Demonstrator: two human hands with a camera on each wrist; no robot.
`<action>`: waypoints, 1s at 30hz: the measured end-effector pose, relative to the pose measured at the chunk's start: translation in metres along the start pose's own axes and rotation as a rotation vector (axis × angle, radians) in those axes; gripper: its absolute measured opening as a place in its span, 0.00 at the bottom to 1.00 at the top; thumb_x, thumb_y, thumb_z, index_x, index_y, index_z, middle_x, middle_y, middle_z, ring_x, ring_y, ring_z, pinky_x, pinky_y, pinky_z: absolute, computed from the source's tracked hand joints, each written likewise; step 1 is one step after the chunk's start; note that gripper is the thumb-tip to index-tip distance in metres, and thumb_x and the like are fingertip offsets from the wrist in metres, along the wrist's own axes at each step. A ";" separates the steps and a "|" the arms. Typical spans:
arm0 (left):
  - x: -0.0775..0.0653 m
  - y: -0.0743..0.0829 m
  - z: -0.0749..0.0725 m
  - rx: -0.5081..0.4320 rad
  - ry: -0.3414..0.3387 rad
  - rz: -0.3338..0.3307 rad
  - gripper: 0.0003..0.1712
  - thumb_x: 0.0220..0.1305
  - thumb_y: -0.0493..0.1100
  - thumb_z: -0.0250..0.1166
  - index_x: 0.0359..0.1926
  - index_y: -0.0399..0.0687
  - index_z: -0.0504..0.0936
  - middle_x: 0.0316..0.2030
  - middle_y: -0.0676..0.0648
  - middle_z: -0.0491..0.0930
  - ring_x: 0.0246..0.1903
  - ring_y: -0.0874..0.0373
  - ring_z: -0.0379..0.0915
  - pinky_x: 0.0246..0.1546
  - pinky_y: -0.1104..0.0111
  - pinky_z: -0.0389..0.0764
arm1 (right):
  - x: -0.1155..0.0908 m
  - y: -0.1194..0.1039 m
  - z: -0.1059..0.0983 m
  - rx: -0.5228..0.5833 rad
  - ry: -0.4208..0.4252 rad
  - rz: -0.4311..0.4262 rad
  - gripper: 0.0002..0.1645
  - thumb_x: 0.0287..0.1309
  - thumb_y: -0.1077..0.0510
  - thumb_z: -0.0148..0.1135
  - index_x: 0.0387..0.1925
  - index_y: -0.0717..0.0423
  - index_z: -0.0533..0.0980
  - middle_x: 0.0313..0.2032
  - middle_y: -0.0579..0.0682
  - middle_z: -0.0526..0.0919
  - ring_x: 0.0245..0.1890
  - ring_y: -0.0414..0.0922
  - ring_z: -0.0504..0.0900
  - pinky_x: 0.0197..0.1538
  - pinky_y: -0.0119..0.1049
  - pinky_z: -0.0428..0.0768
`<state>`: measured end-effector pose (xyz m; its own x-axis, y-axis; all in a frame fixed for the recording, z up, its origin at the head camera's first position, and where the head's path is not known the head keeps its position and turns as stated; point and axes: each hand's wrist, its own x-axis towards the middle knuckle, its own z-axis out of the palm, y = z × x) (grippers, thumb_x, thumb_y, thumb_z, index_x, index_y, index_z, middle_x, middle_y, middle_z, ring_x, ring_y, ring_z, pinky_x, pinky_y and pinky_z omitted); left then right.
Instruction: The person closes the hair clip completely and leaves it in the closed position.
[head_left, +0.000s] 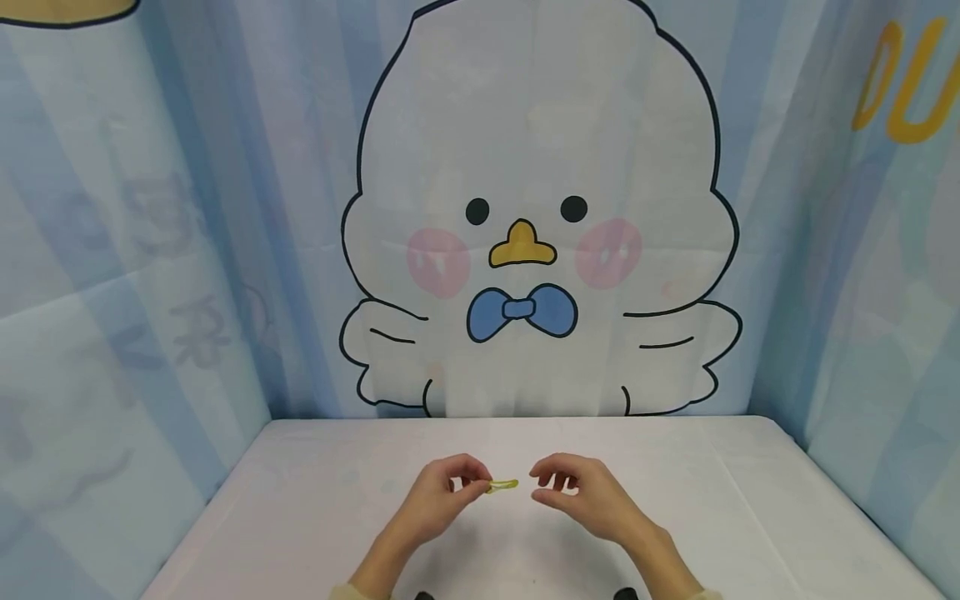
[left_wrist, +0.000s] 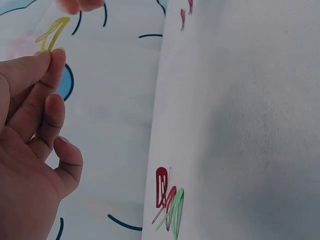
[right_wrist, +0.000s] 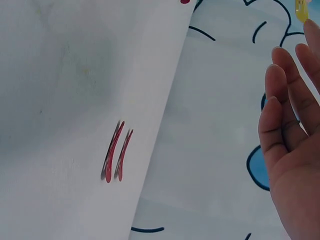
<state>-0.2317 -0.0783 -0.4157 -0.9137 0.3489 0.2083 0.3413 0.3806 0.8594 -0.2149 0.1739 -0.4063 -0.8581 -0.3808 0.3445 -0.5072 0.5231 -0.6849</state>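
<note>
Between the thumb and index finger of my left hand (head_left: 441,500) is a yellow snap hair clip (head_left: 504,484), pinched by one end above the white table. The left wrist view shows the yellow clip (left_wrist: 55,31) with its inner strip standing apart from the frame. My right hand (head_left: 596,497) faces it from the right, fingers loosely bent, thumb and fingertips apart, holding nothing. A small gap separates those fingertips from the clip's free end. In the right wrist view, the yellow clip (right_wrist: 301,10) shows just past the fingertips of the right hand (right_wrist: 295,130).
On the white table (head_left: 315,500), a red hair clip (left_wrist: 161,186) lies beside overlapping red and green clips (left_wrist: 176,212). Elsewhere two red clips (right_wrist: 115,152) lie side by side. A printed curtain (head_left: 540,150) with a cartoon bird hangs along the back edge and both sides.
</note>
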 end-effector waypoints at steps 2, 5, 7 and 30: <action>-0.001 0.001 0.001 -0.016 -0.004 0.007 0.02 0.66 0.40 0.69 0.39 0.47 0.85 0.31 0.56 0.82 0.34 0.55 0.72 0.35 0.66 0.70 | 0.000 -0.002 0.003 0.009 -0.003 -0.013 0.09 0.60 0.55 0.72 0.42 0.48 0.83 0.34 0.37 0.82 0.33 0.36 0.77 0.40 0.36 0.76; -0.002 0.001 0.002 -0.038 -0.010 0.021 0.03 0.66 0.40 0.69 0.39 0.45 0.85 0.30 0.55 0.82 0.33 0.56 0.73 0.34 0.67 0.70 | 0.000 -0.005 0.009 0.031 0.002 -0.045 0.07 0.61 0.55 0.72 0.41 0.48 0.83 0.33 0.36 0.81 0.32 0.36 0.77 0.38 0.34 0.75; -0.002 0.000 0.004 -0.053 -0.015 0.029 0.04 0.67 0.40 0.69 0.39 0.44 0.85 0.30 0.55 0.81 0.33 0.57 0.72 0.33 0.68 0.70 | 0.000 -0.006 0.012 0.046 0.002 -0.058 0.06 0.61 0.56 0.72 0.39 0.48 0.82 0.32 0.36 0.82 0.31 0.36 0.77 0.37 0.34 0.75; -0.009 -0.001 0.009 -0.072 -0.040 0.006 0.04 0.64 0.40 0.71 0.39 0.48 0.85 0.32 0.56 0.82 0.36 0.57 0.73 0.35 0.66 0.69 | 0.000 -0.012 0.022 0.089 0.061 -0.062 0.03 0.62 0.59 0.70 0.34 0.51 0.82 0.27 0.37 0.81 0.28 0.36 0.77 0.34 0.35 0.77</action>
<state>-0.2219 -0.0738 -0.4227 -0.9015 0.3856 0.1965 0.3292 0.3162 0.8898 -0.2067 0.1507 -0.4125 -0.8298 -0.3618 0.4249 -0.5529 0.4289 -0.7144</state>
